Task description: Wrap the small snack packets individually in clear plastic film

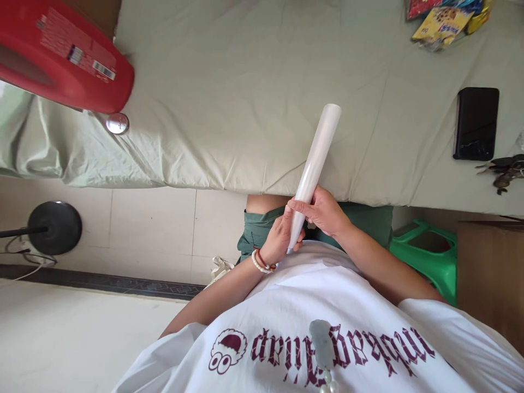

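A glossy white roll (317, 150), long and slim like rolled plastic film, slants up and to the right above the edge of the cloth-covered table. Around its lower end my left hand (280, 237) is closed, with beaded bracelets at the wrist. My right hand (327, 213) grips the roll just higher up, its thumb lying across the front. The two hands are close together in front of my white shirt. Part of the roll's lower end is hidden by the fingers.
A pale green cloth (229, 98) covers the table. On it lie a red bottle (98, 76), a small round tin (117, 124), a black phone (477, 124), keys (505, 169) and snack packets (442, 26). A green stool (444, 259) and a black round base (55, 228) stand below.
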`<state>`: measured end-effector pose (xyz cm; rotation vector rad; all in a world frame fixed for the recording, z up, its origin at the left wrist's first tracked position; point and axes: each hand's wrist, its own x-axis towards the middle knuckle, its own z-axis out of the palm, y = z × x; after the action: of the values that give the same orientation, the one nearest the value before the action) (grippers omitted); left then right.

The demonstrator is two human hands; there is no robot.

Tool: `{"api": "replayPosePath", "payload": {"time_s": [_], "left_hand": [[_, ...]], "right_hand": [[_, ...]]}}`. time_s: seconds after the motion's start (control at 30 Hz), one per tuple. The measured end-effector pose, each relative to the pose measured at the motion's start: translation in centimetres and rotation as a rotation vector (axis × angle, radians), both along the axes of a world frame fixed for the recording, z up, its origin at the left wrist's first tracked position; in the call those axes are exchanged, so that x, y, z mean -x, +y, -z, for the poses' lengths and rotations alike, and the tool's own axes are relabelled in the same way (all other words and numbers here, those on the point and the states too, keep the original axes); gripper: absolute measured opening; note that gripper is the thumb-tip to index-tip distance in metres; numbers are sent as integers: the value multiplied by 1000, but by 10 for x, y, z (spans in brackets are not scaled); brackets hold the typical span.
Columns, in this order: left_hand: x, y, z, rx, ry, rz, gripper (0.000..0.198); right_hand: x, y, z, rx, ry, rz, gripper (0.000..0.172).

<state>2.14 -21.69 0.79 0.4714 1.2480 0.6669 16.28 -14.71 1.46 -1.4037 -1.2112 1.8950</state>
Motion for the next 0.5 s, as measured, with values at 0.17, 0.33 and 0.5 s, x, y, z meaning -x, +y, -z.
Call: {"api": "replayPosePath", "payload": {"time_s": [0.17,0.33,0.5], "left_hand": [[9,5,-10,50,-260,98,83],[15,9,-10,110,-401,106,80],[23,0,-10,202,-432,110,79]], "right_hand": [[-13,6,-15,93,271,-90,49],[-20,6,-15,130,413,-118,44],[-37,15,-17,131,446,-192,41]]}}
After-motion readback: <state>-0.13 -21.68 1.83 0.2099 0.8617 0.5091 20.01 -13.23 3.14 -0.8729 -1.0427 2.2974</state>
